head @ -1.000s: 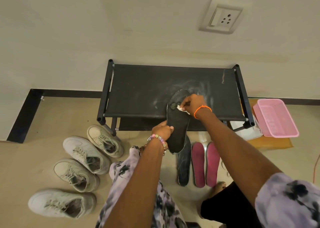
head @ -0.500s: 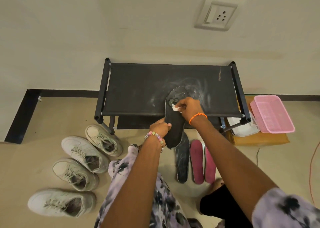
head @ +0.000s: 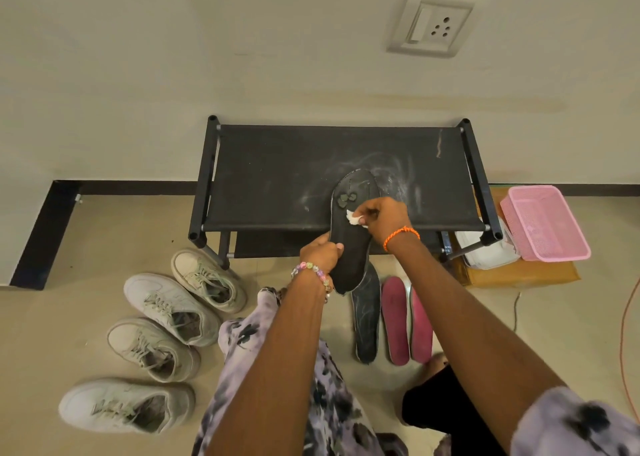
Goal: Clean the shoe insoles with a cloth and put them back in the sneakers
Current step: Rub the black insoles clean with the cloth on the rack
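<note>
Nearest, at 7 to 9 o'clock on the floor (head: 62, 331), four pale sneakers (head: 126, 405) sit in a loose column with their openings up and no insoles visible inside. At about 5 o'clock of the hands, a spare black insole (head: 366, 320) lies flat on the floor, with two pink insoles (head: 394, 320) just beside it on its 3 o'clock side, overlapping each other.

Above these, the left hand (head: 320, 253), with a beaded bracelet on its wrist, has its fingers and thumb curled round the left edge of a black insole (head: 349, 247) near the heel. That insole is tilted, with its heel toward the person and its toe end over the bench (head: 277, 178); whether the toe touches the surface I cannot tell.

The right hand (head: 382, 218), with an orange band at the wrist, pinches a small white cloth (head: 353, 217) and presses it on the insole's upper half, just below three grey patches near the toe.

The bench is black and smeared with pale streaks around the toe. At 3 o'clock a pink basket (head: 543, 223) rests partly on a white pack (head: 485, 253) atop a brown box (head: 519, 273). At 12 to 1 o'clock a wall socket (head: 431, 22) sits on the wall.
</note>
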